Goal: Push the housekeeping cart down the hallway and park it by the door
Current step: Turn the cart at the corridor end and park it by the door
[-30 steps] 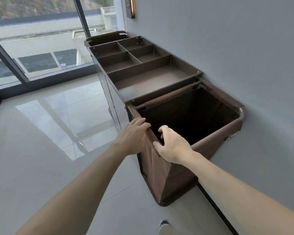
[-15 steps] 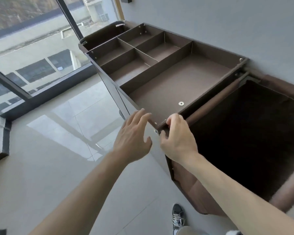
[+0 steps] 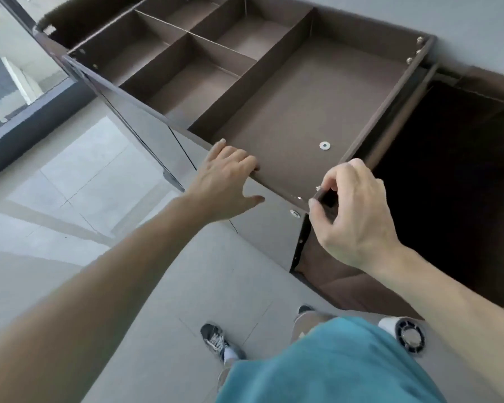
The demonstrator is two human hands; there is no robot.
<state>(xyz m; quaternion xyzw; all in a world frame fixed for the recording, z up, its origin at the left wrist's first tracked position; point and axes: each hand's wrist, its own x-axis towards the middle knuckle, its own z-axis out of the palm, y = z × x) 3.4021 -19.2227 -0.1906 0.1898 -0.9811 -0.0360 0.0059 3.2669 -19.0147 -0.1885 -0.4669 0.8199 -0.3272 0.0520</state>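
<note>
The brown housekeeping cart (image 3: 277, 91) stands along the grey wall, its top tray split into several empty compartments. A small metal washer (image 3: 325, 146) lies in the large compartment. A dark fabric laundry bag (image 3: 448, 175) hangs open at the cart's near end. My left hand (image 3: 224, 181) grips the tray's near side rim, fingers hooked over the edge. My right hand (image 3: 352, 210) grips the tray's near corner, thumb and fingers curled round it.
Glossy grey floor tiles (image 3: 79, 181) spread to the left of the cart. A floor-to-ceiling window (image 3: 9, 82) with a dark frame runs at the far left. The grey wall (image 3: 463, 27) flanks the cart's right side. My shoes (image 3: 216, 341) stand just behind the cart.
I have stepped closer and the cart fills more of the view. Both hands left the laundry bag's rim; the left now hooks over the tray's side rim, the right holds its corner.
</note>
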